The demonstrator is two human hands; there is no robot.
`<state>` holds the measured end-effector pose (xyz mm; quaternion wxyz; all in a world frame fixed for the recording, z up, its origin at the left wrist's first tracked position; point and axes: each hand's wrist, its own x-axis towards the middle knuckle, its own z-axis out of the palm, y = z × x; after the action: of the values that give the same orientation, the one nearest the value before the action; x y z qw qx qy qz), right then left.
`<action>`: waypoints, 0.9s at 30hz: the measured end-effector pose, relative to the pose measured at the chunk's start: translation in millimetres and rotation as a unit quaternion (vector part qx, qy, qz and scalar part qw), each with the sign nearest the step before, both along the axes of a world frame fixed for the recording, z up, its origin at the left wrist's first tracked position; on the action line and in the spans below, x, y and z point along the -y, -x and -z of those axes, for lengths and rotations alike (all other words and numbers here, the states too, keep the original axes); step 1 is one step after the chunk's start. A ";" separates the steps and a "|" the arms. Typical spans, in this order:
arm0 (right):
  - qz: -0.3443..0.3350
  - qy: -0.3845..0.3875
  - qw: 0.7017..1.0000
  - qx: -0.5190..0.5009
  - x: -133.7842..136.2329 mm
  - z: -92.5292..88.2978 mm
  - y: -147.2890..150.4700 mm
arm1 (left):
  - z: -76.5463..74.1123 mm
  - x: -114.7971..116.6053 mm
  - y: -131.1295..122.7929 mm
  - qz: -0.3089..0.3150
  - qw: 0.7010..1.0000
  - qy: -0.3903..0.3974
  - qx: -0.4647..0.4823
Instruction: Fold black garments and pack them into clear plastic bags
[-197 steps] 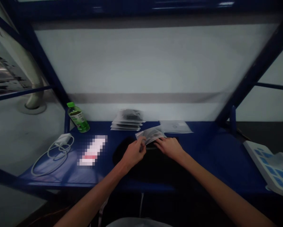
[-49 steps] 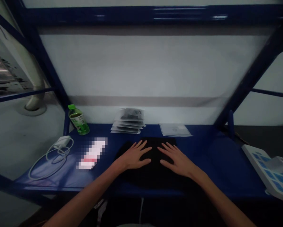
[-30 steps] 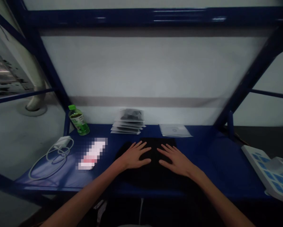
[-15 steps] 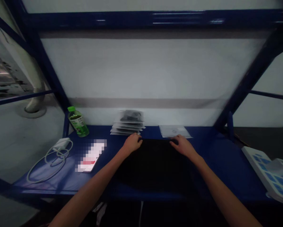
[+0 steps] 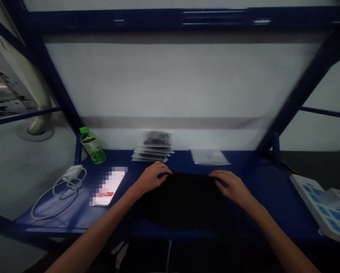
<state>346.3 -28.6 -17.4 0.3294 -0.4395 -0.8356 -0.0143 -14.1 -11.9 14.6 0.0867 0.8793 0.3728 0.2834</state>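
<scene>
A black cloth (image 5: pixel 191 201), perhaps a folded garment, lies over the blue tabletop (image 5: pixel 268 199) in front of me. Its kind is hard to make out in the dark. My left hand (image 5: pixel 154 176) pinches the far left corner between thumb and fingers. At the far right corner, my right hand (image 5: pixel 228 184) grips the same edge in a like pinch. Just beyond my left hand is a stack of clear plastic bags (image 5: pixel 152 146) with dark contents. Flat plastic bags (image 5: pixel 209 157) lie behind my right hand.
On the left stand a green-capped drink bottle (image 5: pixel 92 146), a phone (image 5: pixel 110 187) with a lit screen, and a white charger with its coiled cable (image 5: pixel 74 172). A white and blue panel-like object (image 5: pixel 325 212) sits at the right edge. Blue frame bars (image 5: pixel 58 83) slope up both sides.
Both hands have drawn slightly toward me, bringing the cloth's far edge nearer. They have also spread a little apart. The camera view has shifted slightly.
</scene>
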 end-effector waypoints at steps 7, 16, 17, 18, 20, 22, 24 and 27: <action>-0.021 0.027 0.988 0.153 30.6 15.8 -1.6 | 6.0 29.1 4.1 0.049 0.992 0.001 -0.114; -0.016 0.008 0.996 0.084 73.2 -2.1 -4.5 | -16.7 55.4 24.3 0.053 0.990 0.091 -0.089; -0.025 0.014 0.996 0.084 81.7 -3.8 -5.3 | -19.5 60.3 27.8 0.065 0.988 0.112 -0.090; -0.036 0.024 0.995 0.090 90.1 -4.2 -6.1 | -21.1 65.3 31.5 0.078 0.984 0.132 -0.092; -0.048 0.046 0.992 0.109 104.8 -0.3 -8.7 | -20.1 74.9 38.9 0.093 0.976 0.165 -0.103; -0.047 0.057 0.990 0.123 115.4 8.7 -12.0 | -14.1 82.7 45.8 0.083 0.972 0.186 -0.115; -0.042 0.053 0.990 0.125 121.0 19.3 -15.1 | -6.1 88.0 50.9 0.057 0.973 0.190 -0.117; -0.037 0.048 0.993 0.104 121.0 29.0 -17.6 | 1.8 92.1 52.7 0.043 0.979 0.172 -0.103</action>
<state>364.0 -149.6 -46.4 0.2192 -0.4199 -0.8807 -0.0076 -66.9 -104.0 12.9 0.2100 0.8907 0.3851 0.1194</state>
